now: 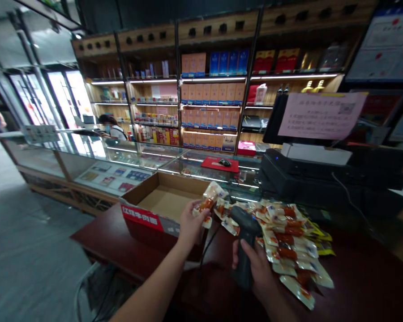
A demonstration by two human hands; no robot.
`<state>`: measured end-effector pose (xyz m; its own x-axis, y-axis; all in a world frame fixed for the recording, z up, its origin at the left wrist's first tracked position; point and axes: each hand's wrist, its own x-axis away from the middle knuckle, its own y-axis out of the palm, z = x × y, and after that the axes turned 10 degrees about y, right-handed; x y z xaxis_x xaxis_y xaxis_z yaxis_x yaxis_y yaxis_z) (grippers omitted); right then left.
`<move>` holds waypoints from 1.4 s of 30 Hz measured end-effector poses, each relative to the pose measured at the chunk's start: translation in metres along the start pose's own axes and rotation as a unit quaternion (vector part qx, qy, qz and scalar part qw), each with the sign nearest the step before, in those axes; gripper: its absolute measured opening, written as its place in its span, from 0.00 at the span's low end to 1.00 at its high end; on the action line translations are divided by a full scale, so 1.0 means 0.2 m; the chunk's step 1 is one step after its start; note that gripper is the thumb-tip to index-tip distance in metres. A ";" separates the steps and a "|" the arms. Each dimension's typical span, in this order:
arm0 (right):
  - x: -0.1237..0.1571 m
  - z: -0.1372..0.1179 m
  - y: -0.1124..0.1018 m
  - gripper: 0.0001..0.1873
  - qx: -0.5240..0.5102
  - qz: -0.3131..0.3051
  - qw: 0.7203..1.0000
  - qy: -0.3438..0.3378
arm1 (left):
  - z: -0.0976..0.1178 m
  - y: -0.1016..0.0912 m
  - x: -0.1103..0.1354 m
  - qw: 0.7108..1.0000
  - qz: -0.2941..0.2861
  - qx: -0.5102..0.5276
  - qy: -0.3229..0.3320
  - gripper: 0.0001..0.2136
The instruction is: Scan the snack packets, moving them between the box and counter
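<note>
My left hand (192, 223) is closed on a small vacuum-sealed snack packet (208, 201) with clear and white plastic and reddish-brown food inside. It holds the packet up by the right end of an open cardboard box (144, 217). Wrapped round the handle of a black barcode scanner (244, 223) is my right hand (255, 264). The scanner head points up and left, towards the packet. A heap of similar snack packets (287, 252) lies on the table just right of the scanner, and a few more lie behind it.
The dark red table (107, 232) carries the box and packets. Yellow-black packets (324, 241) lie at the heap's right. Behind stand a glass counter (195, 167) with a mouse (225, 163) on a red mat, and a black checkout machine (289, 170). A person (116, 129) is behind the counter.
</note>
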<state>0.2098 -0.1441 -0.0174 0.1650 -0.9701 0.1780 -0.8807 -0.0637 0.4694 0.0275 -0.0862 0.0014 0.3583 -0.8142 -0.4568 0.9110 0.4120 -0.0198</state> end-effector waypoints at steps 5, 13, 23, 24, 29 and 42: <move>-0.10 -0.01 0.21 0.18 -0.003 -0.076 0.997 0.010 | -0.07 -0.31 -0.25 0.985 0.087 -0.149 0.008 0.19; -0.16 0.08 0.38 0.15 0.005 -0.108 0.993 0.054 | -0.18 -0.43 -0.39 0.930 0.027 -0.366 -0.006 0.30; -0.17 0.10 0.14 0.17 -0.023 -0.042 0.999 0.017 | -0.07 0.02 -0.11 0.970 -0.042 -0.157 0.180 0.11; -0.17 0.10 0.08 0.16 -0.016 -0.020 1.000 -0.003 | -0.07 0.10 -0.07 0.973 -0.093 -0.145 0.152 0.11; -0.15 0.12 -0.19 0.15 0.012 0.058 0.997 -0.049 | -0.19 0.44 0.00 0.944 -0.190 -0.270 -0.006 0.18; -0.10 0.14 -0.25 0.14 0.006 0.045 0.998 -0.033 | -0.47 0.51 -0.17 0.874 -0.207 -0.428 -0.102 0.16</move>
<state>0.2388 -0.1275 -0.0690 0.0567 -0.9853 0.1612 -0.8958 0.0211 0.4439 0.0898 0.0211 -0.0684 0.1420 -0.9861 -0.0859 0.5167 0.1478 -0.8433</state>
